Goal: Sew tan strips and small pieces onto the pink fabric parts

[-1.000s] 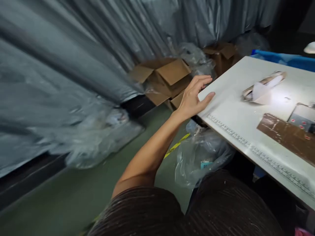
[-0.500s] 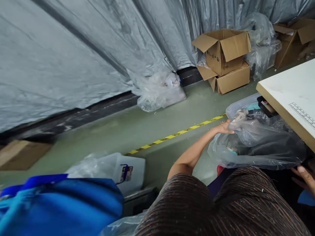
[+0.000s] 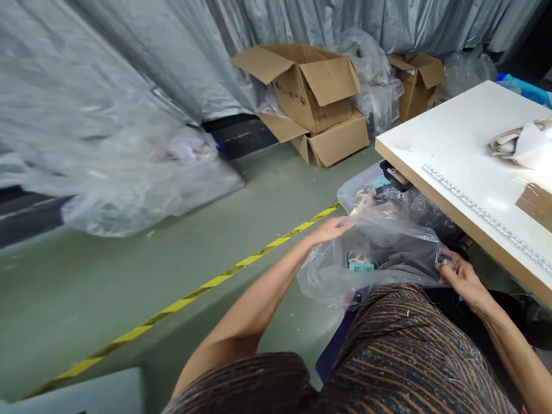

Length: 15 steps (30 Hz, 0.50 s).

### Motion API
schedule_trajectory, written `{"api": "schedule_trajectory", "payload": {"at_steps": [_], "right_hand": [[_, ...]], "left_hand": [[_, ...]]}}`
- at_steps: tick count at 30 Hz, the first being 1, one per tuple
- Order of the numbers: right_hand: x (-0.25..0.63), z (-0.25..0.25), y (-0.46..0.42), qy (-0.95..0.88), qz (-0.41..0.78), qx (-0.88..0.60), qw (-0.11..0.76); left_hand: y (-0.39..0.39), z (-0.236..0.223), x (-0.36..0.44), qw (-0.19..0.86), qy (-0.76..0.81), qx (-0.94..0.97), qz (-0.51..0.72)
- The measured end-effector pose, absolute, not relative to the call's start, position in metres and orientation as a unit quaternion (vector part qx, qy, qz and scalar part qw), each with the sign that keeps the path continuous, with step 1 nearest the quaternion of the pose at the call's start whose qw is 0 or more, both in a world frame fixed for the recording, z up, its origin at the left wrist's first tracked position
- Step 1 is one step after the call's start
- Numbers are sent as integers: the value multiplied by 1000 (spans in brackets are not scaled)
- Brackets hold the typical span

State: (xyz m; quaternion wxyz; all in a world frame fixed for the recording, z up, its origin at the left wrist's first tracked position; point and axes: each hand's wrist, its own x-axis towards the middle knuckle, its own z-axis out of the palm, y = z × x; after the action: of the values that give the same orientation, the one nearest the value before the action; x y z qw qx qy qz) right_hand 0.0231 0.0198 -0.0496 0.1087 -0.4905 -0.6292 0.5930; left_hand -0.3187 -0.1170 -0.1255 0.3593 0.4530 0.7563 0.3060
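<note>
Now right hand point(image 3: 464, 282) gripping plastic bag point(image 3: 319, 279), left hand point(image 3: 331, 230) still opposite

Bag point(image 3: 388, 244): was clear grey. Clothing point(image 3: 405, 351): was dark brown, orange-striped. Tape point(image 3: 194, 294): was yellow-and-black banded. Desk point(image 3: 457, 135): was white. Floor point(image 3: 241, 221): was grey-green.

Left side blurred, tabletop point(image 3: 452, 132) glare

Likely workshop, left side blurred: silver sheeting point(image 3: 107, 63) as wall, cardboard boxes point(image 3: 317, 100) on green floor point(image 3: 267, 192), yellow-black tape point(image 3: 215, 280), white worktable point(image 3: 457, 129) with printed ruler point(image 3: 478, 213).
</note>
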Motion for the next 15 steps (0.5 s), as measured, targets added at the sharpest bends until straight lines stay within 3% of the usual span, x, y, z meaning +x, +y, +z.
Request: {"api": "schedule_trajectory", "payload": {"at_steps": [5,11,15], "right_hand": [[40,-34,-8,-716,617,-327,19],[43,13,-32,-729,649,-216,26],[45,13,-25,-661,726,-185,33]], "left_hand": [[-129,-74,-329,317,789,402,339],[-161,-1,-336,215,822,350,395],[-161,29,-340,173,817,393,385]]}}
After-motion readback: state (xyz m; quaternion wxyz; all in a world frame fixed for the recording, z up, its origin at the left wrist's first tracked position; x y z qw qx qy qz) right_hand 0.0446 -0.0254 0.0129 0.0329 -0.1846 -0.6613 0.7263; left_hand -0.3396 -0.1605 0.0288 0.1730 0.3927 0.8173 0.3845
